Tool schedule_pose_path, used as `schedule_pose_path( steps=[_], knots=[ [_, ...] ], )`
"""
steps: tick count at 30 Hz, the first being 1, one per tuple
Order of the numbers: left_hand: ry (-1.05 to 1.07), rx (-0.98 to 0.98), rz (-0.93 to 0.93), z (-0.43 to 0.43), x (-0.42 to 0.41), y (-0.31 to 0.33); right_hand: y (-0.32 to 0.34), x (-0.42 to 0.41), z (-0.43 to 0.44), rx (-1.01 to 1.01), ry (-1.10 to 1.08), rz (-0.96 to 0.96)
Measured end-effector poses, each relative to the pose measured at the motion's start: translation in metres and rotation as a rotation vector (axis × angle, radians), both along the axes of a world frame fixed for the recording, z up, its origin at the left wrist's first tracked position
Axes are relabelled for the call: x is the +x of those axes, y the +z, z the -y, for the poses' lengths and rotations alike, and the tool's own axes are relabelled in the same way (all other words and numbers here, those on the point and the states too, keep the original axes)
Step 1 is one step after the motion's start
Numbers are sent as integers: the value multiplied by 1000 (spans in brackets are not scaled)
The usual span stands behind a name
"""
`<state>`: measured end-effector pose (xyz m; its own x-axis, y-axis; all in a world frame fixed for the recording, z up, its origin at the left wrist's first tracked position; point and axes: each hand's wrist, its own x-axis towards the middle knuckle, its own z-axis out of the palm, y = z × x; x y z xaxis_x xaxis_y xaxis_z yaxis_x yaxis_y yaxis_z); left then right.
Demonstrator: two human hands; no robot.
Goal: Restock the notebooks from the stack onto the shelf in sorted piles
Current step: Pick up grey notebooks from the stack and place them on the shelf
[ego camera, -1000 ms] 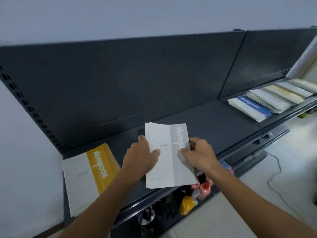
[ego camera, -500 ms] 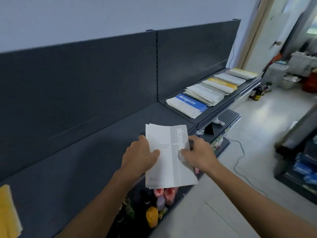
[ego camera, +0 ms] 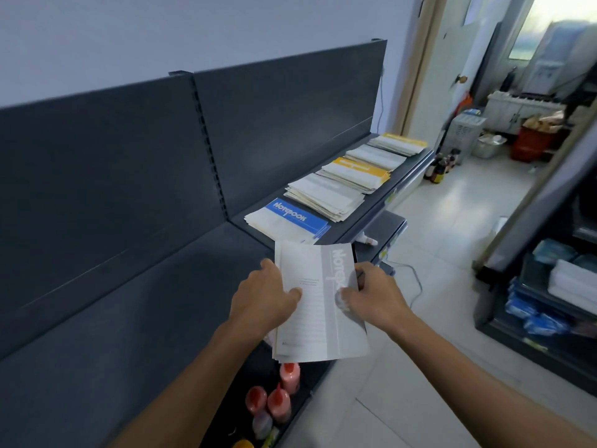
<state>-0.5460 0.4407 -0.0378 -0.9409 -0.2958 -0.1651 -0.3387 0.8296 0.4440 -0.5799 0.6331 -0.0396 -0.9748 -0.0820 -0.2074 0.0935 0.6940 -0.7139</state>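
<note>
Grey notebooks, pinched by the left grip and right grip, point long-ways at the piles ahead, nearer the right.

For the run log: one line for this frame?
held: grey notebook stack | left hand: grips its left edge | right hand: grips its right edge | position: at shelf front, near blue notebook pile | placed: not yet

The word "Notebook" stood in white letters on the blue band of the blue notebook, topmost in the nearest pile on the shelf. The same word ran in pale letters down the grey notebook, its end covered by the right hand. That cover's small print and the yellow notebook lettering were too blurred to read.
</note>
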Motion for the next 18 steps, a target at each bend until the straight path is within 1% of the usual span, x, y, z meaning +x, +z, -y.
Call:
schedule_pose_path(
  steps=[4,12,16,18],
  knots=[
    [-38,37,-21,-18,-54,2,4,-46,-17,30,-55,-10],
    [-175,27,-41,-57,-158,1,6,-127,-57,61,-144,-24],
    [-230,30,-31,-85,-200,-1,7,-162,-86,85,-187,-18],
    [-256,14,-32,-116,-237,-6,2,-192,-118,79,-218,0]
  ],
)
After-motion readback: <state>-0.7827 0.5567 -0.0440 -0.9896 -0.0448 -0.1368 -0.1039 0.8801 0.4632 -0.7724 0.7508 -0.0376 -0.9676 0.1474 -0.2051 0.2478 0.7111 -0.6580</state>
